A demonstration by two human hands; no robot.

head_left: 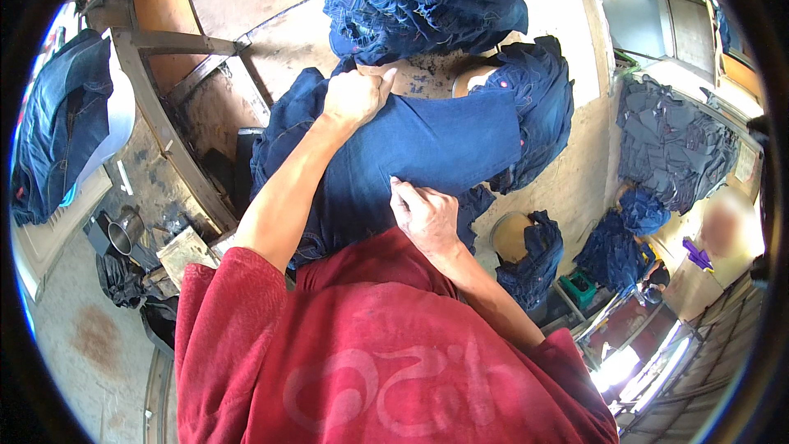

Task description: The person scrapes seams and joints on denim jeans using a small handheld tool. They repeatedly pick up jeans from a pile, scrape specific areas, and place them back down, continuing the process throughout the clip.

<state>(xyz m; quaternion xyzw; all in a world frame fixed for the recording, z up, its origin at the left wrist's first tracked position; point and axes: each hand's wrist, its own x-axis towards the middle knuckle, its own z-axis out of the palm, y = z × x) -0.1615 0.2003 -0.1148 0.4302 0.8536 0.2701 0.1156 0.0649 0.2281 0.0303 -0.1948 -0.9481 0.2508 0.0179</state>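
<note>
A pair of blue denim jeans (444, 136) lies spread in front of me, one smooth leg stretching to the right. At its far edge my left hand (357, 97) is closed on the cloth, the thumb pointing right. My right hand (426, 212) rests on the nearer part of the denim, its fingers pinched together at the surface. Whatever is between those fingertips is too small to make out. More crumpled denim (536, 115) hangs beyond the right end of the leg, and bunched cloth (279, 123) lies under my left forearm.
A tall denim stack (427, 4) stands at the far side. Jeans (62, 127) hang at left, near a metal mug (125, 230). Dark garments (674, 140) are heaped at right, with a green crate (578, 288) and another person (723, 226) nearby.
</note>
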